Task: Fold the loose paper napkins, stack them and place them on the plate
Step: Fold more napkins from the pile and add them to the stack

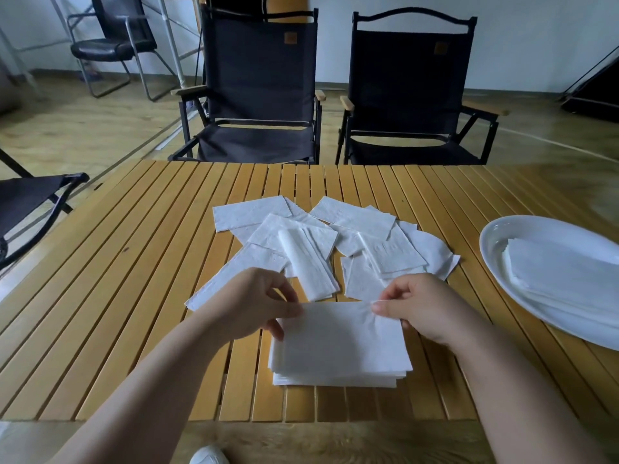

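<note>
**Napkin held over stack**

My left grip [258, 303] and right grip [422, 306] are pinching far corners of one napkin [338, 329], aligning it over the stack [335, 378] on the counter [134, 296]. Loose napkins [318, 239] are lying beyond; the plate [495, 262] is sitting right, partly filled.

We count two hands, left hand [248, 303] and right hand [422, 309]; one held napkin [335, 329]; one table stack [335, 378]; one plate stack [562, 272]; one plate [495, 249]; one table [134, 262]; loose napkins [301, 236] overlap, no exact count.
</note>
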Demonstrator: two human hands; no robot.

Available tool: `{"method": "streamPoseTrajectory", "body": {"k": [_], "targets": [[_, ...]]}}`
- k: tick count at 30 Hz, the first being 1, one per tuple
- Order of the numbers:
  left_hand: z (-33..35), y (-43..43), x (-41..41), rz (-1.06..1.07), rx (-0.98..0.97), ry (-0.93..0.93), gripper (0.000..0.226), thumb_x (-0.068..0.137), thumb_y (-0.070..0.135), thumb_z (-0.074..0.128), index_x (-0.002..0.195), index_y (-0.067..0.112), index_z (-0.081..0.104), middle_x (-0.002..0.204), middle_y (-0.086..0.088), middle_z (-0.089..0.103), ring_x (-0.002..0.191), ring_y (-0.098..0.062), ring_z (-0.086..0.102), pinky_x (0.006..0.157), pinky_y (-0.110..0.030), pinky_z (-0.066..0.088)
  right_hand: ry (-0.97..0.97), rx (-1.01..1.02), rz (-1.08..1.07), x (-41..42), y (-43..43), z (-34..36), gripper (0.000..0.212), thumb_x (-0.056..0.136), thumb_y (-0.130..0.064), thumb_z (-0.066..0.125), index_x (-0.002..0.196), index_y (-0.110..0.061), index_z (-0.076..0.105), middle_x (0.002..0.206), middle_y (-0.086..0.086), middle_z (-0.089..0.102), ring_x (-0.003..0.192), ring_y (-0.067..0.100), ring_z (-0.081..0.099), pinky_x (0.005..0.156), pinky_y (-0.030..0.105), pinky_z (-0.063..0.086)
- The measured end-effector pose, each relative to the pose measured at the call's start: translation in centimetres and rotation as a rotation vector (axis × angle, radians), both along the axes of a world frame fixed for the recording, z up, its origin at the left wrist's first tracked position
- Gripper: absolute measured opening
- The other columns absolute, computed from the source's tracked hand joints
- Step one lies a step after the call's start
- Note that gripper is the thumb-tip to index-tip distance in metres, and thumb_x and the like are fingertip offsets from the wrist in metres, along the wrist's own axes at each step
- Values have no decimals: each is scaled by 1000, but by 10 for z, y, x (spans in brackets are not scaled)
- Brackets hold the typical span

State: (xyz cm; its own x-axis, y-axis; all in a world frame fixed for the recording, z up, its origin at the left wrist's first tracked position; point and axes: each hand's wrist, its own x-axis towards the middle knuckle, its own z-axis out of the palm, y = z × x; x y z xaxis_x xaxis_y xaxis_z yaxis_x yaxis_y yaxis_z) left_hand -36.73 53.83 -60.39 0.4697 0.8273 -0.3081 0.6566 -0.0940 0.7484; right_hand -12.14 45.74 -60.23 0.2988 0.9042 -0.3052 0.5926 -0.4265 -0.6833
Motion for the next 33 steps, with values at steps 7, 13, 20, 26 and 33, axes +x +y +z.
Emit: {"method": "streamPoseTrajectory", "body": {"k": [7, 13, 20, 26, 33], "targets": [[-13, 5, -1, -90, 161, 170, 13, 88, 36, 71, 89, 24, 66, 78, 6, 72, 55, -5, 64, 57, -18, 53, -121, -95, 28, -3, 1, -5, 22, 82, -40, 78, 87, -21, 68, 89, -1, 68, 83, 16, 63, 74, 34, 52], [-18, 8, -2, -92, 211, 220, 25, 86, 45, 70, 105, 30, 62, 98, 10, 60, 83, -8, 61, 61, -17, 52, -92, -165, 8, -6, 1, -5, 25, 84, -34, 77, 96, -19, 61, 78, 5, 68, 61, 14, 58, 54, 25, 46], [-16, 9, -7, -178, 122, 315, 26, 86, 46, 69, 106, 29, 69, 99, 10, 63, 87, -8, 60, 67, -15, 47, -112, -260, 91, -8, 0, -3, 26, 83, -36, 78, 96, -21, 60, 87, 5, 71, 67, 14, 60, 55, 25, 46], [-13, 9, -14, -201, 79, 354, 25, 86, 47, 69, 104, 30, 68, 98, 9, 63, 88, -9, 60, 70, -18, 49, -182, -233, 96, -10, -2, -1, 33, 80, -50, 76, 93, -23, 63, 92, -1, 67, 80, 14, 64, 66, 28, 48], [-24, 13, 13, 33, 439, 203, 32, 87, 36, 72, 118, 32, 65, 117, 6, 59, 101, -13, 58, 83, -26, 52, -155, 272, 9, -29, 27, -21, 22, 88, -33, 73, 107, -25, 67, 96, -10, 64, 81, 3, 56, 62, 20, 44]]}}
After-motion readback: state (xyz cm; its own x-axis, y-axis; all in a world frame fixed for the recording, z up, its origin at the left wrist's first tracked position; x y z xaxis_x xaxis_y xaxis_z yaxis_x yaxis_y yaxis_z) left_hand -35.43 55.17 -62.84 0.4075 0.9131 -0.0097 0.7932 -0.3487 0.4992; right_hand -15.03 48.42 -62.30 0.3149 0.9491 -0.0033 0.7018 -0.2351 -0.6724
